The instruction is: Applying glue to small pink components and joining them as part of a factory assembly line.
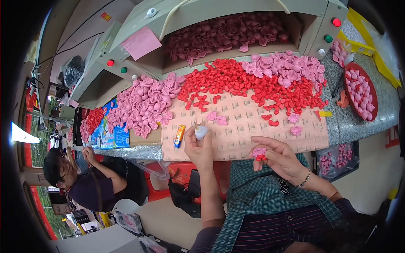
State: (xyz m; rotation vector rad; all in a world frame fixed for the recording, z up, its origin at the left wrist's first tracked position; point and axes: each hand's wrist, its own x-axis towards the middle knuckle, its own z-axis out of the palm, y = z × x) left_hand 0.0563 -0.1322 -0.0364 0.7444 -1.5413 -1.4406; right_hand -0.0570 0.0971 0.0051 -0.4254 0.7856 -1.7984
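My left hand (199, 148) grips a small white glue bottle (201, 132), its nozzle pointing up toward the pink perforated board (236, 135). My right hand (276, 158) pinches a small pink petal with a red piece (259, 152) between thumb and fingers, just off the board's near edge. Both hands hover above my checked lap. On the board lie loose pink petals (220, 120) and a broad spread of red pieces (257, 84). Heaps of pink petals (145, 103) sit to the left and far right.
A box of darker pink petals (223, 33) stands behind the board, under a machine with red and green buttons. A red tray of pink pieces (360, 90) rests at right. An orange-blue tube (179, 135) lies by the board. Another person (84, 177) sits at left.
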